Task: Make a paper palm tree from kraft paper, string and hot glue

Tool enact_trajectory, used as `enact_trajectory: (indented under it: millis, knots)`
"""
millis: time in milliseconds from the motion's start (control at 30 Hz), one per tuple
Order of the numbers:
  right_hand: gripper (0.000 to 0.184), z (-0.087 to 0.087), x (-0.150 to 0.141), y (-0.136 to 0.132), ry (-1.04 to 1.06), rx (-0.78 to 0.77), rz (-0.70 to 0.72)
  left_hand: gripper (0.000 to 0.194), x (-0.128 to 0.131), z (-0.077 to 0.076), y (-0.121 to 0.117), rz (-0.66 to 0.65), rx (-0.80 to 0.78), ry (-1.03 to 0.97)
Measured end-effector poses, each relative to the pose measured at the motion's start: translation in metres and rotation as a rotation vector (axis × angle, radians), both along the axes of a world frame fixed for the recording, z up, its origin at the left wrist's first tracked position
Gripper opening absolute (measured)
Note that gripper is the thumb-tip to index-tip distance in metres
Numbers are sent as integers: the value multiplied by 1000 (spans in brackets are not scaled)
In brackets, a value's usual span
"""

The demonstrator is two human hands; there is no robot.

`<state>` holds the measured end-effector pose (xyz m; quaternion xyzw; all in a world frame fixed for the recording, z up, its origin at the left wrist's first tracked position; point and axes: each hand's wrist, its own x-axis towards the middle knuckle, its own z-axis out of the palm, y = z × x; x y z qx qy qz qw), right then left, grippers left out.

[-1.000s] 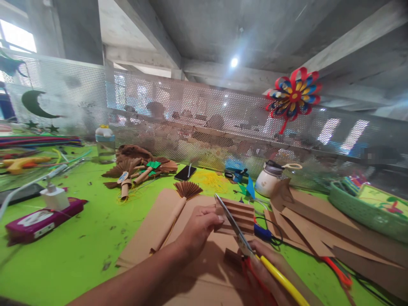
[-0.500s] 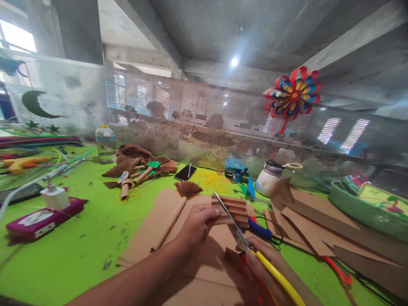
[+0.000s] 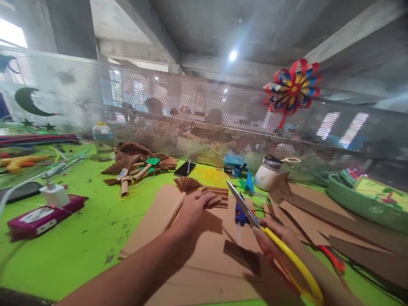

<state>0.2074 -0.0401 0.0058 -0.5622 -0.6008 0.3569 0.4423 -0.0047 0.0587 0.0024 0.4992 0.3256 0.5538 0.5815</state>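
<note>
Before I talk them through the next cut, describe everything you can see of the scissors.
The scissors have slim, silvery blades, metal by their look, and a yellow and red handle, probably plastic. The right hand grips them by the handle, partly hiding it. The tip points forward and to the left, short of the folded paper. The blades look closed or nearly so, and pass in front of a blue tool; contact there is unclear.

The phone (image 3: 184,169) lies on the table (image 3: 76,267). Left of the phone are a bottle (image 3: 103,148), a moon (image 3: 30,103) and a purple power strip (image 3: 35,222). Right of it are a jug (image 3: 266,175), a basket (image 3: 353,199) and, up high, a bright flower (image 3: 293,89).
</note>
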Motion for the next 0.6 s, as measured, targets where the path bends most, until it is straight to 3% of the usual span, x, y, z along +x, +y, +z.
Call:
enact_trajectory:
  millis: [100,200,367,600]
  knots:
    - [34,3,20,12,-422,80,-108,17,1,-1,-2,-14,-22,29]
    - [35,-6,41,14,-638,105,-94,18,3,0,-3,-31,-45,49]
    - [39,-23,71,6,-802,77,33,15,5,3,-6,-34,-35,55]
    - [43,-27,100,5,-878,31,101,16,7,1,-6,-197,-7,15]
